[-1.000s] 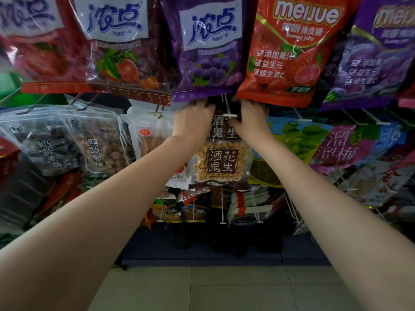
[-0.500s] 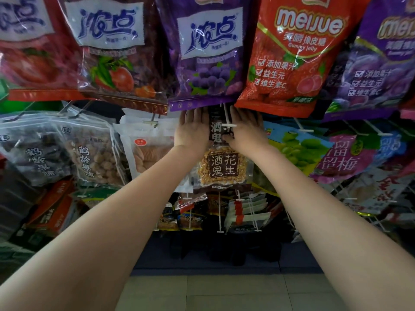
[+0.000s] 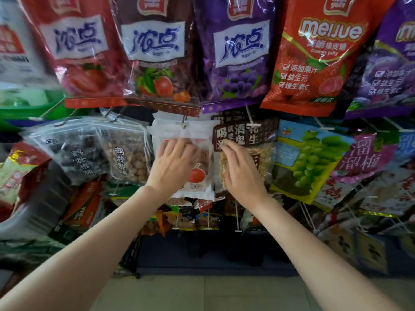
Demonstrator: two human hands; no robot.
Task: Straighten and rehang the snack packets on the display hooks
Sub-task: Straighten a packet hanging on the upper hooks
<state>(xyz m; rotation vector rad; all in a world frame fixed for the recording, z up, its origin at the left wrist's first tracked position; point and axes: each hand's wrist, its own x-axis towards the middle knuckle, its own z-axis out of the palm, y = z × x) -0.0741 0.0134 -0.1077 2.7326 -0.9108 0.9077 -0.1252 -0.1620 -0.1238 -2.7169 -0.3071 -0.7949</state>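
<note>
Head view: my left hand [image 3: 174, 163] lies flat, fingers straight, on the white packet [image 3: 197, 176] hanging mid-rack, my right hand [image 3: 241, 169] loosely spread on the peanut packet [image 3: 246, 136] beside it; smoothing gently downward should square both.

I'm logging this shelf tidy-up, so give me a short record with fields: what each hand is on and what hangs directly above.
left hand: fingers spread flat on white clear-fronted snack packet
right hand: fingers on dark brown peanut packet with clear window
packets: both on hooks, side by side
above: purple grape candy bag
</note>
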